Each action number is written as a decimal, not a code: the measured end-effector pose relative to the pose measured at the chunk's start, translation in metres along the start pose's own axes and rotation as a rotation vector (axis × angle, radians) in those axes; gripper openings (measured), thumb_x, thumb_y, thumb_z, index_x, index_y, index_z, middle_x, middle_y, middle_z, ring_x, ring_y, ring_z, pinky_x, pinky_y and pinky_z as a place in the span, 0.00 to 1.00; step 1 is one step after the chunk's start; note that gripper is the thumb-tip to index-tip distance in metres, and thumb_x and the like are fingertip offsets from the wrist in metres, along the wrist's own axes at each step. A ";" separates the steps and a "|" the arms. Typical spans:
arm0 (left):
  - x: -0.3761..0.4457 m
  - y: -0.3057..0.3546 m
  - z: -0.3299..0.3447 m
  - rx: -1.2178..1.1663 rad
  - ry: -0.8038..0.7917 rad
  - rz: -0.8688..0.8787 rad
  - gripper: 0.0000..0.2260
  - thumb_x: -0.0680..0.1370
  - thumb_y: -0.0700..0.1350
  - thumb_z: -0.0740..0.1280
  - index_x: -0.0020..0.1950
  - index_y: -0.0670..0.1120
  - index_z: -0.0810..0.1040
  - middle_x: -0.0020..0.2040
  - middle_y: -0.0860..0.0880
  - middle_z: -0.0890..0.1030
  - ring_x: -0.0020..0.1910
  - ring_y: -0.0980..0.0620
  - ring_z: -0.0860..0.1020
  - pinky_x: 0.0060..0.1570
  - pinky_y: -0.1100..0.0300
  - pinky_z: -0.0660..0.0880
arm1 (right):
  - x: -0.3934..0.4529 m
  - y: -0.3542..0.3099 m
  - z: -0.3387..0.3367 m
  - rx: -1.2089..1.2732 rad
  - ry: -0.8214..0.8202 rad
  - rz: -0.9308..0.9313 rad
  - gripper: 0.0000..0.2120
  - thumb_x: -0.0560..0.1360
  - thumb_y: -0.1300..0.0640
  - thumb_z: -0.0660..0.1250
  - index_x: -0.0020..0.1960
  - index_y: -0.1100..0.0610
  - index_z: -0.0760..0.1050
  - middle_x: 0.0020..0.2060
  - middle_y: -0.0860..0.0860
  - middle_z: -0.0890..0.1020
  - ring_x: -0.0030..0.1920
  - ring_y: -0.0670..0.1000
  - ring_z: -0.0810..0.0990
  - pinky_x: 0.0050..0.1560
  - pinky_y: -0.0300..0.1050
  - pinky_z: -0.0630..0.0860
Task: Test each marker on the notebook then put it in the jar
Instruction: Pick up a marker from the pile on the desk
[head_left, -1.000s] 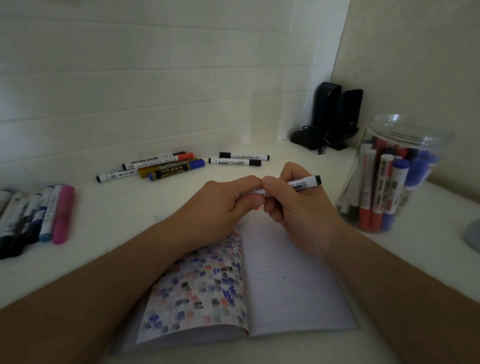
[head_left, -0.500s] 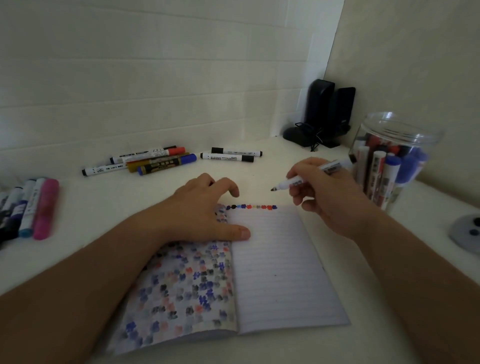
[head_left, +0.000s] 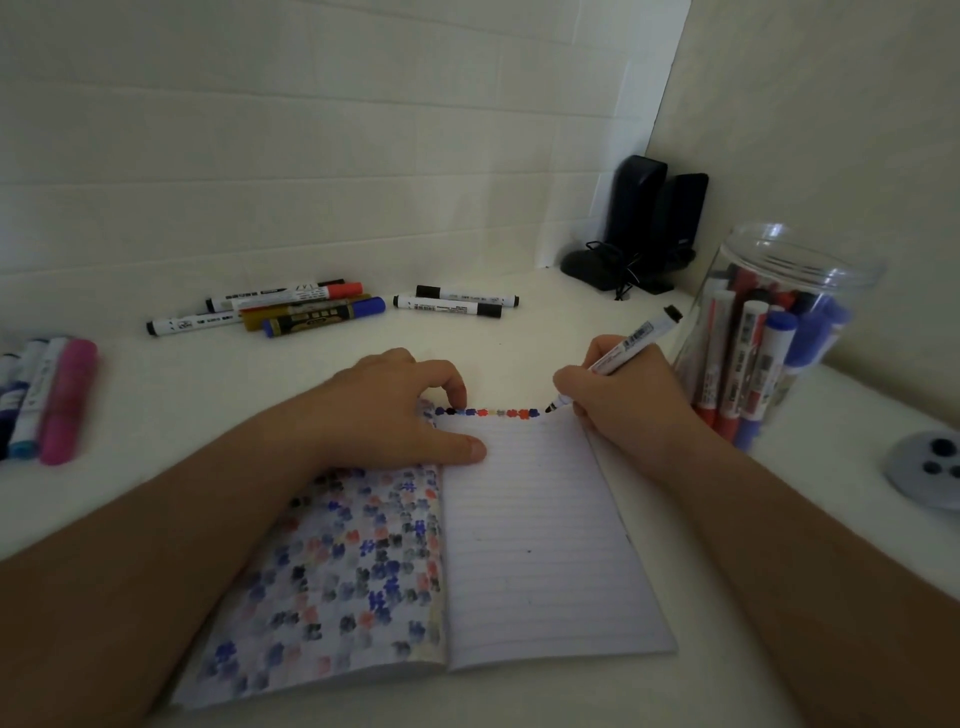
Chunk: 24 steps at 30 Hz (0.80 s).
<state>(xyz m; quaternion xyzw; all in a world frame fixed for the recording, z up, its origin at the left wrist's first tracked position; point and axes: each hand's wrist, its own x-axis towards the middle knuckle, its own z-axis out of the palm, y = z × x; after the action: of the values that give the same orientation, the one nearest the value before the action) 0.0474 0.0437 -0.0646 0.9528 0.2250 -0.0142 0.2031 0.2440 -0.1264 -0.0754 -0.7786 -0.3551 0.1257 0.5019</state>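
Note:
An open notebook (head_left: 540, 545) lies in front of me, its left page full of colour blots and a row of blots along the top of the right page. My right hand (head_left: 623, 415) grips an uncapped white marker (head_left: 631, 340) like a pen, its black tip touching the page's top right corner at the end of the row. My left hand (head_left: 384, 410) rests on the notebook's spine, thumb flat on the right page and index fingertip at the top edge. The marker's cap is not visible. A clear jar (head_left: 795, 254) holding several red, blue and black markers stands just right of my right hand.
Several loose markers (head_left: 291, 309) lie near the back wall, and two black-capped ones (head_left: 452, 304) to their right. More markers (head_left: 52, 400) lie at the left edge. Black speakers (head_left: 649, 223) fill the corner. A grey round object (head_left: 930, 467) sits at the far right.
My hands pulled apart from the marker. The left hand dropped onto the notebook. The right hand turned the uncapped marker and brought its tip down to the page's top right corner.

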 end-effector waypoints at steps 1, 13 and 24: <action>0.001 0.001 0.001 -0.004 0.010 -0.010 0.26 0.65 0.77 0.67 0.58 0.69 0.71 0.55 0.58 0.70 0.57 0.54 0.72 0.62 0.49 0.74 | 0.000 0.000 0.000 -0.012 0.001 -0.002 0.13 0.71 0.59 0.73 0.35 0.57 0.70 0.27 0.53 0.80 0.26 0.49 0.76 0.32 0.44 0.75; -0.001 0.004 0.000 -0.001 0.004 -0.037 0.28 0.63 0.78 0.67 0.58 0.68 0.72 0.55 0.57 0.70 0.55 0.54 0.72 0.61 0.49 0.74 | -0.001 -0.005 0.003 -0.021 -0.031 0.028 0.12 0.72 0.61 0.73 0.36 0.58 0.71 0.28 0.56 0.81 0.25 0.49 0.77 0.29 0.40 0.75; -0.002 0.005 0.000 -0.004 0.012 -0.029 0.26 0.65 0.76 0.69 0.59 0.68 0.72 0.55 0.57 0.71 0.56 0.54 0.72 0.61 0.50 0.74 | -0.001 -0.002 0.002 -0.011 -0.004 0.003 0.14 0.72 0.61 0.72 0.35 0.58 0.69 0.26 0.54 0.79 0.24 0.47 0.76 0.29 0.41 0.74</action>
<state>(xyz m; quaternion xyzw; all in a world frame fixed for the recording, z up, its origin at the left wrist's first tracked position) 0.0476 0.0390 -0.0628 0.9492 0.2398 -0.0109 0.2035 0.2415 -0.1256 -0.0748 -0.7817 -0.3554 0.1259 0.4968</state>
